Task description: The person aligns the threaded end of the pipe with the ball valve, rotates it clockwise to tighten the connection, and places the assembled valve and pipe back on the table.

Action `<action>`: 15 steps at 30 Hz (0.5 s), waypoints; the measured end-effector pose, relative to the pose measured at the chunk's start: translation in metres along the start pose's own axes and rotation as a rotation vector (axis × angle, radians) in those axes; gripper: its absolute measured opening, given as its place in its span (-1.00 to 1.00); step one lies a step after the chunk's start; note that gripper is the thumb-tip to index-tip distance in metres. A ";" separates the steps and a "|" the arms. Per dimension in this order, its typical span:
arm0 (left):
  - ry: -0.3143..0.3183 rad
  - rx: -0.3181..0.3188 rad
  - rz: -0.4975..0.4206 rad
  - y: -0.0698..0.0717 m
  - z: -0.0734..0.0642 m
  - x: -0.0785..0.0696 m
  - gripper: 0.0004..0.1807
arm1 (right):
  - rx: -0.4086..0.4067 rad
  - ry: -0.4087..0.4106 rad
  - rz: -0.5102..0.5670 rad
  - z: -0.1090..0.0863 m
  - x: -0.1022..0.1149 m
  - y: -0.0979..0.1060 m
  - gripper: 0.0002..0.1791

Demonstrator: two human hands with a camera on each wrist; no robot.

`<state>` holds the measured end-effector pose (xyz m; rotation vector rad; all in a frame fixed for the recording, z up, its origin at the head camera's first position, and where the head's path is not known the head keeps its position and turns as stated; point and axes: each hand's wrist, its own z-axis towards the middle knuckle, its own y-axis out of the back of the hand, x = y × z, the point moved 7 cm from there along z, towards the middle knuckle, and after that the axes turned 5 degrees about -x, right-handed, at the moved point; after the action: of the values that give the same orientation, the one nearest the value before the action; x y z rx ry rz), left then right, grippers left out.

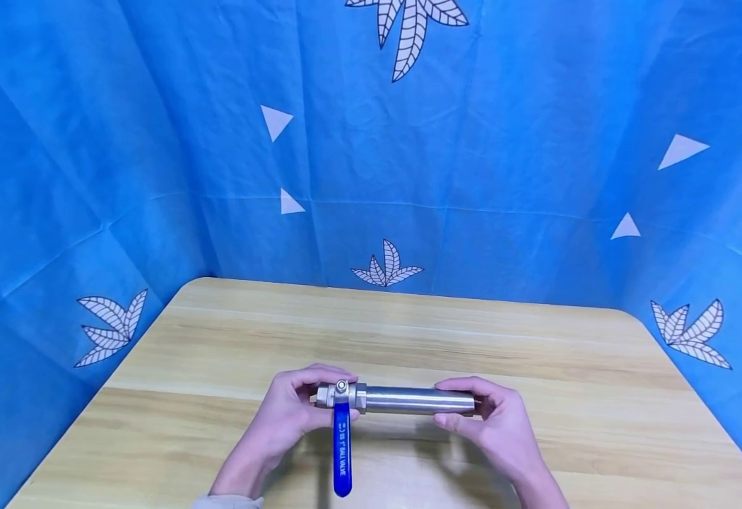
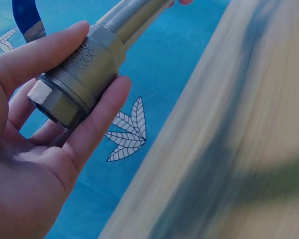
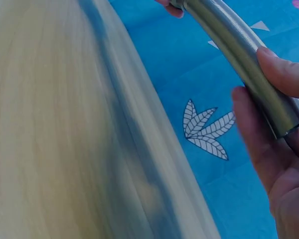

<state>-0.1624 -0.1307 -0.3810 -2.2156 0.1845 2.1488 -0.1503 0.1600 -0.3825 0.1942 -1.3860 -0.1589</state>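
Observation:
A steel ball valve point(image 2: 84, 64) with a blue lever handle point(image 1: 342, 452) is joined end to end with a smooth steel pipe point(image 1: 409, 400). My left hand point(image 1: 285, 410) grips the valve body between thumb and fingers; its hexagonal open end faces the palm in the left wrist view. Around the pipe's far end my right hand point(image 1: 495, 424) curls, thumb on the near side and fingers opposite, as the right wrist view also shows on the pipe point(image 3: 244, 59). The pair is held level above the table, and the lever points toward me. Whether threads engage at the joint is hidden.
Below the hands lies a light wood-grain table point(image 1: 409, 332) with rounded back corners, marked by the shadows of both arms. A blue cloth point(image 1: 371, 141) with white leaf and triangle prints hangs around its back and sides.

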 end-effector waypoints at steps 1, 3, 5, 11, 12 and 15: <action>0.001 0.001 0.001 0.000 0.000 0.001 -0.45 | -0.002 0.010 -0.012 0.000 0.001 0.001 -0.56; -0.002 0.012 -0.001 -0.001 0.000 0.001 -0.45 | -0.006 0.029 -0.033 0.000 0.002 0.003 -0.56; -0.007 0.029 -0.011 -0.001 0.000 0.002 -0.44 | -0.005 0.045 -0.036 0.001 0.004 0.004 -0.57; -0.004 0.083 -0.108 -0.003 -0.001 0.004 -0.33 | 0.006 0.044 0.011 0.001 0.007 0.008 -0.56; 0.001 0.085 -0.118 -0.003 -0.001 0.004 -0.33 | 0.007 0.040 0.018 0.001 0.007 0.008 -0.56; 0.027 0.069 -0.121 -0.002 -0.001 0.006 -0.33 | 0.002 0.026 0.020 0.001 0.007 0.011 -0.55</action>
<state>-0.1607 -0.1290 -0.3866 -2.1595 0.1205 2.0203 -0.1506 0.1689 -0.3736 0.1835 -1.3614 -0.1383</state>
